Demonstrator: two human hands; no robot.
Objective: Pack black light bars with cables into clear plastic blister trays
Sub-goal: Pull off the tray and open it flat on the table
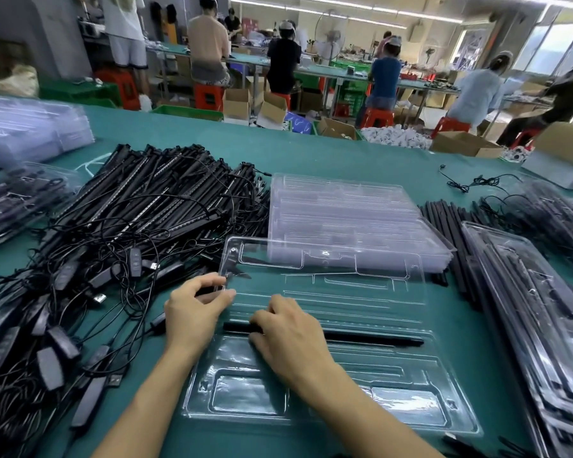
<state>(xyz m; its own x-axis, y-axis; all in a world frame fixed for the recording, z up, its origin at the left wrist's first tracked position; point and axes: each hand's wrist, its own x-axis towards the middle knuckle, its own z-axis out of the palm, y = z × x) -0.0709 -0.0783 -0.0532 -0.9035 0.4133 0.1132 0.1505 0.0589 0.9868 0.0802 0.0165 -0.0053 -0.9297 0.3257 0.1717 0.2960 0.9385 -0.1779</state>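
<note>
An open clear blister tray [328, 401] lies on the green table in front of me, its lid half [325, 279] folded out away from me. One black light bar [374, 338] lies across the tray's middle slot. My right hand [285, 338] rests on the bar's left part, fingers curled over it. At the tray's left edge my left hand [196, 309] pinches a dark piece between thumb and fingers; I cannot tell what the piece is. A big heap of black light bars with cables [113, 233] lies to the left.
A stack of empty clear trays [348, 216] stands behind the open one. Packed trays [536, 325] and loose black bars [450, 233] lie at the right, more packed trays [17, 196] at the far left. Several people sit at benches beyond the table.
</note>
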